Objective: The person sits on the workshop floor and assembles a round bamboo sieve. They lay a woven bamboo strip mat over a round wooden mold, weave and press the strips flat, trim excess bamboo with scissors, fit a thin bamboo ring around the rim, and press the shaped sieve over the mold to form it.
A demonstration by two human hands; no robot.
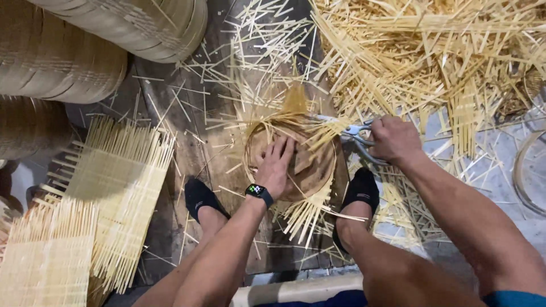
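Observation:
A round woven bamboo piece (310, 165) in a hoop lies on the floor between my two feet, with loose strip ends sticking out around its rim. My left hand (277, 165), with a watch on the wrist, presses flat on its middle, fingers spread. My right hand (392, 139) grips a pair of metal scissors (350, 132) at the piece's upper right edge, the blades pointing left among the protruding strips.
Cut bamboo strips (421, 51) lie heaped at the upper right and scattered over the floor. Flat woven bamboo mats (114, 182) lie stacked at left. Rolled stacks of bamboo hoops (68, 57) sit at the upper left. Another round rim (520, 170) shows at the right edge.

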